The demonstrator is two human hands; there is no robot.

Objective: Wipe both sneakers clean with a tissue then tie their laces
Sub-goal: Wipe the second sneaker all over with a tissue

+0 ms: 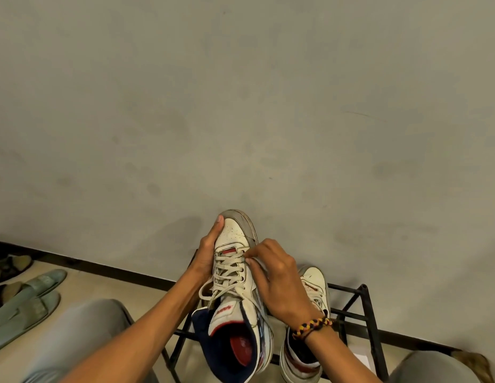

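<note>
Sneaker held up, laces pinched

Low in the frame's centre, the left hand (206, 255) gripped the raised sneaker (235, 275) by its toe side – the right hand (279, 283) pinched its laces (227, 268). The second sneaker (310, 322) sat on a black rack (362, 305) at lower right
</note>
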